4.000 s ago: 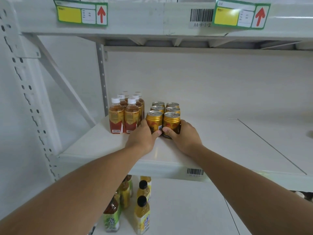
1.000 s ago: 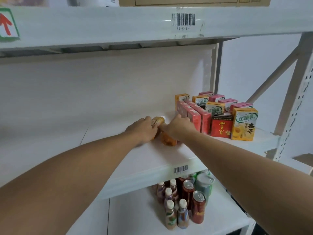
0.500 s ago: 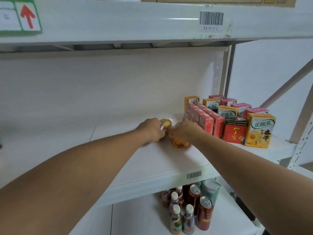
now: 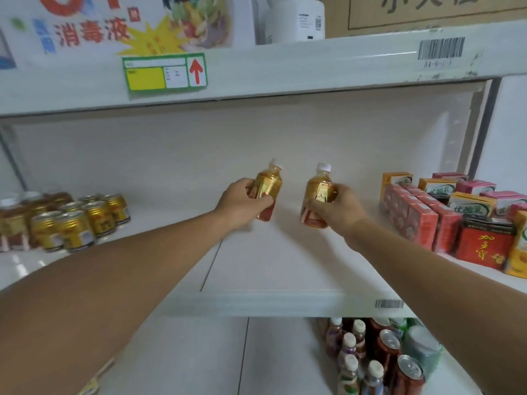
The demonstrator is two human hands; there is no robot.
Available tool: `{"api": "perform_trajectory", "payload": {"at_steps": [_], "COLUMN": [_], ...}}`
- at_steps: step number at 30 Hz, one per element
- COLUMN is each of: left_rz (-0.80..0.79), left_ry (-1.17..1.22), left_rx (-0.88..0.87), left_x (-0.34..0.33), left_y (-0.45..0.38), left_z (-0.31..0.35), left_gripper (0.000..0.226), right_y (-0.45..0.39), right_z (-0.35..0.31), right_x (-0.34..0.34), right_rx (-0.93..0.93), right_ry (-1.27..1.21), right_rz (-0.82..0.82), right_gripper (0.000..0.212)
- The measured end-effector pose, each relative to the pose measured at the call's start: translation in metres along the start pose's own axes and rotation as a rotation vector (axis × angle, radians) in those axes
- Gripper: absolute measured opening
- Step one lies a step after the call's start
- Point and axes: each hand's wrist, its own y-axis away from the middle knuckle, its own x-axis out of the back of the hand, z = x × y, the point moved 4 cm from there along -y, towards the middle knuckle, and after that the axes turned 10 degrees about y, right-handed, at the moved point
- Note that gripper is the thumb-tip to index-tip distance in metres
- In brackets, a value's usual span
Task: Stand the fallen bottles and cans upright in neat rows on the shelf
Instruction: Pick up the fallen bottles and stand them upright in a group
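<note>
White shelf [image 4: 273,269], barcode "A4-8-1-1": left hand [image 4: 242,202] and right hand [image 4: 339,206] each grip a tea bottle.

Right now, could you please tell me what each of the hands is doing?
Left hand: grips a tea bottle, tilted.
Right hand: grips another tea bottle, nearly upright.

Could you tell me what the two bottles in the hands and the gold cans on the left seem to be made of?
Left-hand bottle and right-hand bottle: probably clear plastic, amber liquid showing through, white caps, glossy labels. Gold cans: seemingly metal, with shiny silver rimmed tops.
</note>
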Motion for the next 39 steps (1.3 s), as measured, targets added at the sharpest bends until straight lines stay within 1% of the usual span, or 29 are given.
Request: {"api": "perform_trajectory", "payload": {"at_steps": [3,5,8,10,12,14,18,20,23,25,31,34,37,39], "left_rz": [0.116,0.181,0.225,0.222,0.227,0.245,0.251,0.254,0.276,0.298,0.385,0.446,0.476,0.495], "left_ry": [0.048,0.049,0.014,-0.013,-0.016,-0.014,0.063,0.078,0.04,0.004,-0.032,-0.06,-0.111,-0.132], "left_rx": [0.026,0.05,0.091,0.103,0.094,0.074,0.086,0.084,0.074,0.069,0.109,0.153,0.175,0.17], "left_x": [0.044,0.074,0.12,0.152,0.185,0.217,0.279,0.308,0.346,0.365,0.416,0.433,0.45,0.461], "left_y": [0.025,0.046,0.076,0.095,0.112,0.129,0.164,0.18,0.199,0.207,0.216,0.214,0.207,0.201], "left_z": [-0.024,-0.039,-0.062,-0.072,-0.08,-0.089,-0.117,-0.13,-0.144,-0.15,-0.173,-0.181,-0.181,-0.179], "left_gripper": [0.036,0.035,0.034,0.044,0.049,0.045,0.031,0.034,0.037,0.037,0.049,0.049,0.058,0.054], "right_y": [0.004,0.015,0.041,0.06,0.079,0.097,0.129,0.142,0.159,0.166,0.172,0.17,0.164,0.16], "right_z": [-0.016,-0.027,-0.046,-0.06,-0.075,-0.091,-0.123,-0.138,-0.156,-0.164,-0.185,-0.192,-0.199,-0.204], "right_x": [-0.045,-0.077,-0.123,-0.15,-0.175,-0.199,-0.255,-0.286,-0.328,-0.351,-0.412,-0.433,-0.45,-0.462], "right_rx": [0.051,0.086,0.136,0.157,0.184,0.217,0.215,0.2,0.187,0.201,0.259,0.292,0.326,0.344], "right_ry": [-0.051,-0.079,-0.105,-0.101,-0.079,-0.057,-0.025,-0.03,-0.045,-0.035,-0.017,-0.031,-0.015,-0.025], "right_rz": [-0.106,-0.174,-0.236,-0.262,-0.287,-0.31,-0.353,-0.36,-0.374,-0.397,-0.46,-0.487,-0.514,-0.521], "right_gripper": [0.065,0.071,0.071,0.073,0.074,0.072,0.073,0.073,0.071,0.07,0.072,0.077,0.082,0.082]}}
